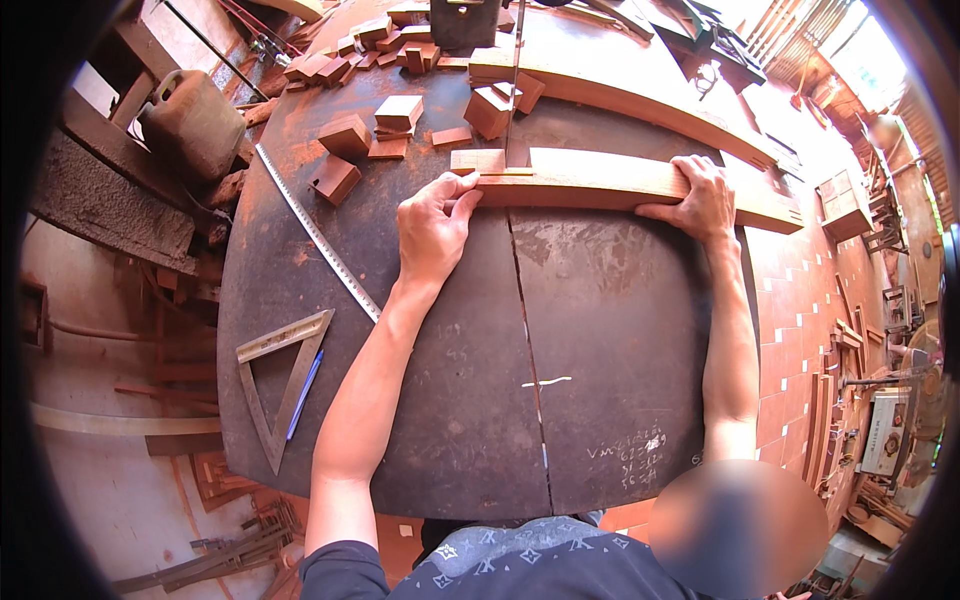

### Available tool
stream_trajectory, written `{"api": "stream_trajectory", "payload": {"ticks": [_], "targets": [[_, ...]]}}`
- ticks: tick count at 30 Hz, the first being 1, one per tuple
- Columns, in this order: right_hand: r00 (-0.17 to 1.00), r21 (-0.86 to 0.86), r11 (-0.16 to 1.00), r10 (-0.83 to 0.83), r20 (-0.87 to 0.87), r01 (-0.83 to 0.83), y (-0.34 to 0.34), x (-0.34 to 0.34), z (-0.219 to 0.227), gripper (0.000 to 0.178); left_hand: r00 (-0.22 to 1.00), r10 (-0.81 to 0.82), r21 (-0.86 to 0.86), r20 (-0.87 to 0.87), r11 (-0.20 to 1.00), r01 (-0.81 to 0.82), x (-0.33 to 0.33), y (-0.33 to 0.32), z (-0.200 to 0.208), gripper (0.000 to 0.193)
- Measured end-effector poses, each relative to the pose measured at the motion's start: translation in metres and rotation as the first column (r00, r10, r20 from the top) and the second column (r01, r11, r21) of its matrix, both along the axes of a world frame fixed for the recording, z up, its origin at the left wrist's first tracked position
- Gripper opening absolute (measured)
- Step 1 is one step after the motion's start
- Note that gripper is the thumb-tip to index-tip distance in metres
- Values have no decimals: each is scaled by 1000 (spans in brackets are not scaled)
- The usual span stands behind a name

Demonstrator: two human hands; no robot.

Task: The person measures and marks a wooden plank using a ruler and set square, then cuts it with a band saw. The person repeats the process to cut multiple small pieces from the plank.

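A long reddish wooden beam (600,182) lies crosswise on the dark machine table (450,400). It has a notch near its left end, where a thin upright saw blade (515,95) stands. My left hand (436,228) is closed on the beam's left end, thumb and fingers pinching its near edge. Farther right, my right hand (703,198) wraps over the beam, fingers on top and thumb along the near face. Beyond my left hand sit several loose wood blocks (345,135). Another long beam (630,98) lies behind the held one.
On the table's left are a measuring tape strip (318,235), a metal triangle square (262,395) and a blue pen (305,395). A dark metal box (465,22) stands at the far edge by the blade. Left of the table hangs a dirty jerrycan (193,125).
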State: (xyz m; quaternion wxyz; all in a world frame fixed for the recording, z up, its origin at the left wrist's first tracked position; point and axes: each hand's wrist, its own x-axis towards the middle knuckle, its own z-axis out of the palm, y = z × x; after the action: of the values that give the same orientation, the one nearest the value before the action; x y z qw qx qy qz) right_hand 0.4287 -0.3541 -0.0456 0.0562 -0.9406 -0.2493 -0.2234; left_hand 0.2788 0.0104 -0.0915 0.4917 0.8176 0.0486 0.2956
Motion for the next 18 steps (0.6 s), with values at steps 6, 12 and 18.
{"api": "stream_trajectory", "payload": {"ticks": [6,12,18], "targets": [[999,-2,1000,-15,-34,15,0,0,0,97,1000,-1,-7,-5,1000,1,1,0,-1,17],[1000,-7,1000,-20,-19,20,-1,0,-2,95,1000,1,-29,3,1000,-1,2,0,-2,22],[998,-16,999,-44,-44,44,0,0,-1,102,1000,-6,-51,0,999,6,3,1,-4,23]]}}
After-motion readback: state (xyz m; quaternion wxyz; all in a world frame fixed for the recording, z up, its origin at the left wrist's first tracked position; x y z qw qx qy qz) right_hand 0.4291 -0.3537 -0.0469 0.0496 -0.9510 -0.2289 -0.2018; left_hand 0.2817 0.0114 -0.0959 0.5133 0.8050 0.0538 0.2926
